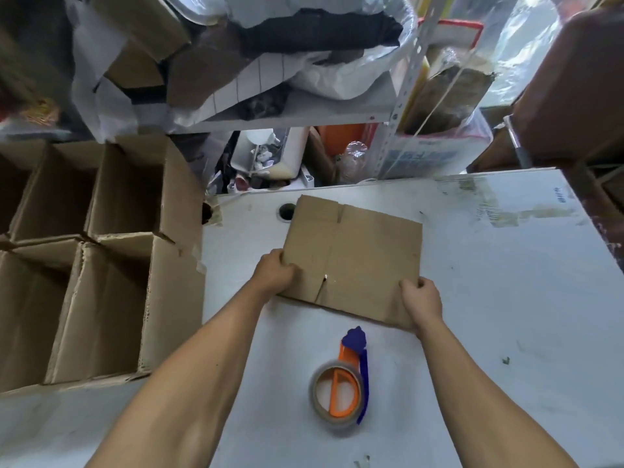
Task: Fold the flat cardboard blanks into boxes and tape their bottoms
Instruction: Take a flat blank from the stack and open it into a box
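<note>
Head view shows you with one flat cardboard blank (351, 255) lying on the white table (506, 282), its near edge raised slightly off the surface. Your left hand (275, 273) grips the blank's left edge, fingers curled round it; your right hand (422, 304) pinches the near right corner the same way. Both hands are closed on the cardboard, neither is free.

Risks from here, as I judge them: if you push the two edges together unevenly, the blank may buckle across a panel instead of opening along its creases, leaving a skewed box. The slotted flaps at the near edge could catch on each other or tear further at the slit where a small hole already shows. The tape dispenser (341, 390) lies just near of the blank, between your forearms; swinging the box round to reach its bottom could knock it, or your forearm could drag it off toward you. The table's cable hole (287, 211) sits beside the blank's far left corner and could snag a flap.

Count: one flat blank, one tape dispenser with one roll, two hands. Open boxes (101, 265) stand packed together at your left; four show clearly, and more may continue past the frame edge, which I cannot tell.
</note>
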